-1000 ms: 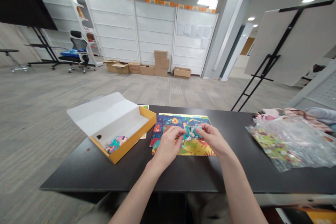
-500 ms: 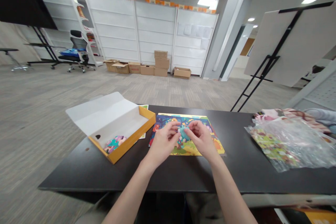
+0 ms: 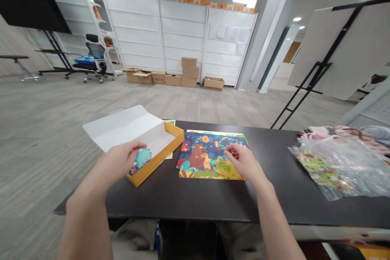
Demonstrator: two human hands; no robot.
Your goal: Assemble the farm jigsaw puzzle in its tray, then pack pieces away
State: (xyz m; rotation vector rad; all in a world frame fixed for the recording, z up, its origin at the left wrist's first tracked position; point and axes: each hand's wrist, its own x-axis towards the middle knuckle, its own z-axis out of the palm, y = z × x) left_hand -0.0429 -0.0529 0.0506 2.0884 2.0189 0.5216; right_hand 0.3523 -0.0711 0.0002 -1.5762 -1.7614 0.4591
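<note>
My left hand [image 3: 117,164] reaches into the yellow-sided box [image 3: 160,156], its thumb and fingers closed at the edge of a teal puzzle piece [image 3: 143,156]. Other colourful pieces lie partly hidden under that hand. My right hand [image 3: 243,160] hovers over the right part of an illustrated puzzle board [image 3: 195,162]; its fingers are loosely bent and slightly apart, with nothing visible between them. The board's picture has a brown bear and a dark blue forest. A second sheet edged in yellow shows behind and under it.
The box's white lid [image 3: 124,126] stands open toward the left. A clear plastic bag [image 3: 350,172] with a printed sheet lies on the right of the black table [image 3: 201,201], beside folded cloth [image 3: 329,132]. Cardboard boxes [image 3: 189,72] stand on the floor against white shelving.
My left hand has moved left from the board to the box with the teal piece, which both hands held before. My right hand has shifted slightly right, away from it.
</note>
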